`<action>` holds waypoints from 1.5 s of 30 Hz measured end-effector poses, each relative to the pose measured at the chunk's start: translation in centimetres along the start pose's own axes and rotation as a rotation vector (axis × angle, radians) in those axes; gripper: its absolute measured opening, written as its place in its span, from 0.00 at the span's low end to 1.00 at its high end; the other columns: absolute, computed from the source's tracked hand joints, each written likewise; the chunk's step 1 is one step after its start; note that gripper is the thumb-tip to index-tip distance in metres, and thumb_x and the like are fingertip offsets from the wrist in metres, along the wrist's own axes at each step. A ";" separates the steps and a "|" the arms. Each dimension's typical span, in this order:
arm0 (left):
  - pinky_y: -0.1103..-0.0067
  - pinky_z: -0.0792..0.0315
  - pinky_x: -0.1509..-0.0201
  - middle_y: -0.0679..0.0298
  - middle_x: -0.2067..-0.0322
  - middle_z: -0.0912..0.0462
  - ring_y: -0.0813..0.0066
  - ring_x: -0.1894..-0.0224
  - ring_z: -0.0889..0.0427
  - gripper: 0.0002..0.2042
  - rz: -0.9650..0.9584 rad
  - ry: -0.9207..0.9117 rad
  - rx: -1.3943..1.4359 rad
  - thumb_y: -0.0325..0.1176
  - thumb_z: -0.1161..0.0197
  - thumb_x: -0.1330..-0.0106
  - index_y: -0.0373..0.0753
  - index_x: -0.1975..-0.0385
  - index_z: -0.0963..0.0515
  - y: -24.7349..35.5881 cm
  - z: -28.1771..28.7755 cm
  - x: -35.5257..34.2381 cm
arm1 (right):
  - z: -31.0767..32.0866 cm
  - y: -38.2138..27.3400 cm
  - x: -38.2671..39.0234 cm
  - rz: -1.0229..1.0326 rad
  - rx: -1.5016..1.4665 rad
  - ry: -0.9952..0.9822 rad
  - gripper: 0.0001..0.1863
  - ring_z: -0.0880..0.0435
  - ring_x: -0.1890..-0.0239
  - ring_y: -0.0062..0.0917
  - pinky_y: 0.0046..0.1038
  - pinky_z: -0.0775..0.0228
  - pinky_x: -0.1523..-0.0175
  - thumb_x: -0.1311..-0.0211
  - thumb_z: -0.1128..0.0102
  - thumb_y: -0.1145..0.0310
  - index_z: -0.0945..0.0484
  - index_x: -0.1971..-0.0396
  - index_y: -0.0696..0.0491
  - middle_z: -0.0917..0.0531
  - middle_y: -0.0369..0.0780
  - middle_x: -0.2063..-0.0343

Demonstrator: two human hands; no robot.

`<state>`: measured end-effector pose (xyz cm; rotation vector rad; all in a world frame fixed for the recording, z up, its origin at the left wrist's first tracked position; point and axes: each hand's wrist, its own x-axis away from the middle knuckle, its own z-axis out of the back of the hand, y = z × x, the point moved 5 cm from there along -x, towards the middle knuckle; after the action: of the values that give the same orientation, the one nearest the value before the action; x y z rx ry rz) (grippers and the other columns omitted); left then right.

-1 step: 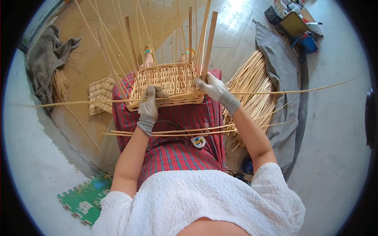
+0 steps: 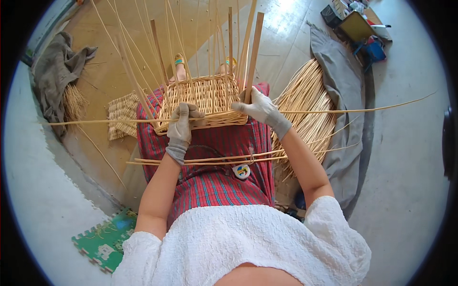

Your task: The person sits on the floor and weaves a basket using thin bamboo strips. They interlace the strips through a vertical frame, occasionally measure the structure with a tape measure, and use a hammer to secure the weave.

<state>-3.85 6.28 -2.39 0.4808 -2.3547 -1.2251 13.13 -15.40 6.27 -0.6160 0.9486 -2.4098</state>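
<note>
A wicker basket [image 2: 198, 93], with tall canes and flat stakes [image 2: 255, 52] rising from it, rests on red plaid cloth [image 2: 205, 186] over my lap. My gloved left hand [image 2: 182, 126] grips a long strand [image 2: 90, 121] along the basket's near rim, its fingers curled. My gloved right hand [image 2: 257, 107] pinches at the near right corner by a stake, on or beside a strand [image 2: 362, 109] running out rightward; the fingertips are partly hidden. Two loose canes [image 2: 205, 161] lie across my lap near a small white round case [image 2: 241, 171].
A cane bundle [image 2: 305, 114] on grey cloth [image 2: 341, 143] lies right; bunched cloth [image 2: 57, 71], fibres [image 2: 74, 105] and a woven panel [image 2: 121, 114] lie left. A green foam mat [image 2: 105, 240] is lower left, assorted containers [image 2: 353, 31] upper right. My sandalled feet [image 2: 179, 66] show beyond the basket.
My right hand has shifted very slightly left along the near rim, and the long strand has moved slightly. Otherwise little differs.
</note>
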 end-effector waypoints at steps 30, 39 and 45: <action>0.76 0.25 0.46 0.64 0.34 0.22 0.72 0.47 0.15 0.27 -0.984 -0.537 -2.172 0.41 0.32 0.37 0.52 0.35 0.22 11.3 -4.9 -2.6 | -2.6 -0.2 -1.1 -0.175 0.269 0.400 0.29 0.12 0.56 0.44 0.43 0.22 0.50 0.37 0.30 0.54 0.24 0.38 0.46 0.12 0.46 0.58; 0.70 0.24 0.51 0.64 0.30 0.28 0.73 0.62 0.18 0.37 -1.052 -0.263 -1.867 0.32 0.37 0.35 0.70 0.25 0.36 11.7 -3.0 -0.4 | -6.8 -9.4 0.6 0.344 -0.096 0.445 0.39 0.15 0.48 0.42 0.41 0.20 0.47 0.31 0.40 0.70 0.44 0.22 0.52 0.18 0.54 0.49; 0.61 0.29 0.30 0.62 0.42 0.24 0.59 0.37 0.24 0.22 -1.144 -0.250 -1.701 0.30 0.36 0.36 0.52 0.40 0.21 10.6 0.9 2.3 | -9.6 -14.1 -5.4 0.214 0.615 -0.162 0.37 0.11 0.52 0.43 0.41 0.20 0.46 0.30 0.47 0.70 0.45 0.22 0.53 0.13 0.54 0.56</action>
<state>-7.32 11.53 6.51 0.9570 -0.2071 -3.1185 8.32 1.59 8.77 -0.4383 0.1660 -2.2442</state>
